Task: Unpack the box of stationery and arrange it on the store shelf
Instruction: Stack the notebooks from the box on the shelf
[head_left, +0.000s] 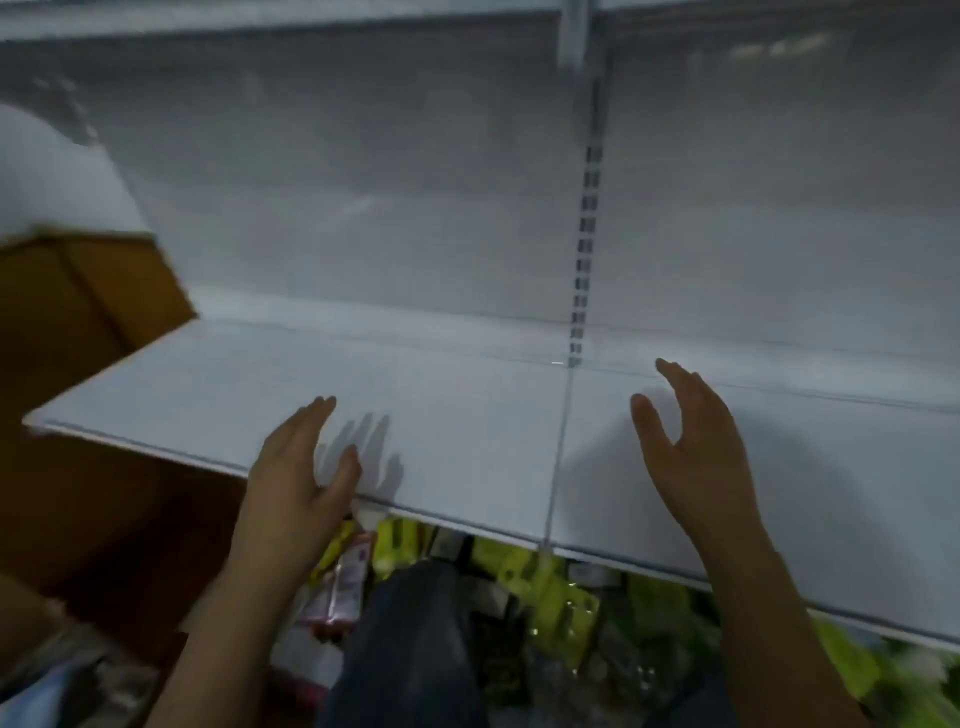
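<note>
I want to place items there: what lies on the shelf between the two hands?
In the head view, only bare white shelf and a thin clear divider lie between the left hand and right hand.

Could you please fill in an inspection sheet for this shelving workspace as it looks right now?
Surface: white shelf, bare where visible.
Job's things: cardboard box at the shelf's left end; yellow-green packets and pink packets lie below the shelf.
Clutter: nothing seen on the shelf.
Grippers: left hand and right hand open above the shelf, holding nothing.
Cables: nothing seen.
Surroundings: white back panel, slotted upright.
</note>
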